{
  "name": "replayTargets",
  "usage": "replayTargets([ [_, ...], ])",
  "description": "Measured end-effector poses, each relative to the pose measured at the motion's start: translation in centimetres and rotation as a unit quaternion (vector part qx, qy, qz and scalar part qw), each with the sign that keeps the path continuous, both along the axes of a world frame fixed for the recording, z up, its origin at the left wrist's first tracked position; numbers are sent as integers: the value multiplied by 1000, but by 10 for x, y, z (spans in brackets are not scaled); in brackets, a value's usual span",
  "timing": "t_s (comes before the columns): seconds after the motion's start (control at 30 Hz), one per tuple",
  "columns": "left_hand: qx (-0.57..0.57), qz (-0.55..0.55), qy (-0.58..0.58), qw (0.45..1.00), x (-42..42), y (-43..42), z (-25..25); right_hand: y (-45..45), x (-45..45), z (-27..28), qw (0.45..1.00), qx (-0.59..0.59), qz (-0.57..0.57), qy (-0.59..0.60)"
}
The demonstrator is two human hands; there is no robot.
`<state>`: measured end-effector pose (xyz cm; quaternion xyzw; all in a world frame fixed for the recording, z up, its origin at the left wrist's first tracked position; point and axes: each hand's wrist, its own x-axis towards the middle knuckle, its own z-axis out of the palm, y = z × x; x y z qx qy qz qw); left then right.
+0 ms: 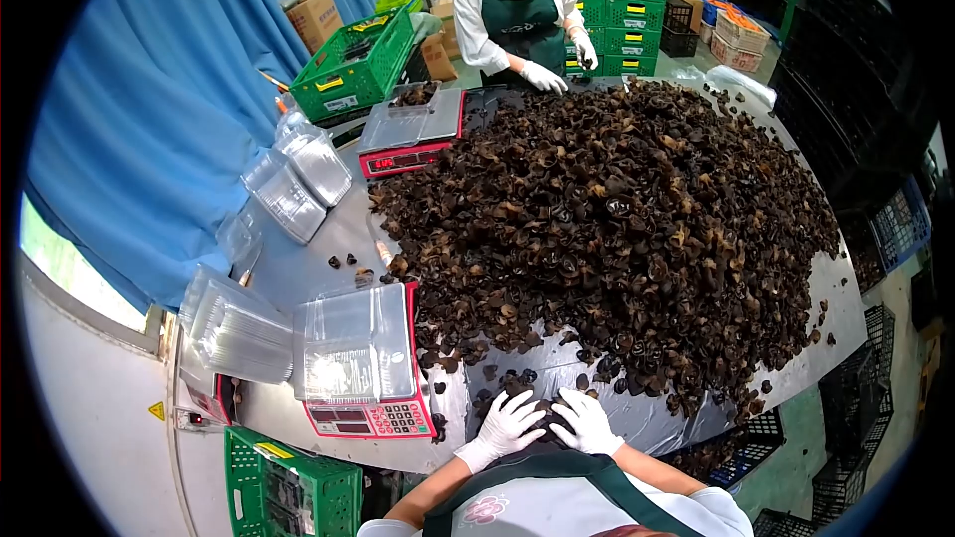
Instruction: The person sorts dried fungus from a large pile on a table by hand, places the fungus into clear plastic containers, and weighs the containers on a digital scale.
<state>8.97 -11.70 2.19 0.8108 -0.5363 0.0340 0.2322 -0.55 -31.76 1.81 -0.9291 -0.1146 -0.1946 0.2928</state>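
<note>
Two hands, left hand [505, 429] and right hand [586, 425], seem to be handling loose pieces, fingers spread, grasp unclear; taking dark pieces [515, 384] just beyond them would call for curled fingers.

Both your hands are gloved in white and sit together at the near edge of the worktop [841, 308], straight in front of your torso [542, 499]; your left hand [505, 426] has its back to the camera, the fingers spread and slightly curved, pointing forward and inward; your right hand [587, 425] mirrors it, fingers fanned and bent toward the left, with a narrow gap between the two sets of fingertips; your left forearm [430, 495] slants inward from the left, bare above the glove's cuff; your right forearm [659, 470], likewise bare, slants in from the right; both elbows are bent.
</note>
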Motion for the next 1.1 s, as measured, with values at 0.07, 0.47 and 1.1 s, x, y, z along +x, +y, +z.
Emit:
replayTargets([
  [0.07, 1, 1, -1, 1000, 0, -1, 1, -1, 0, -2, 1000, 0, 1, -1],
  [0.47, 5, 1, 0, 1000, 0, 0, -1, 0, 0, -2, 1000, 3, -3, 3],
  [1.1, -3, -3, 7, 1000, -1, 1, 2, 0, 0, -4, 1000, -1, 1, -10],
])
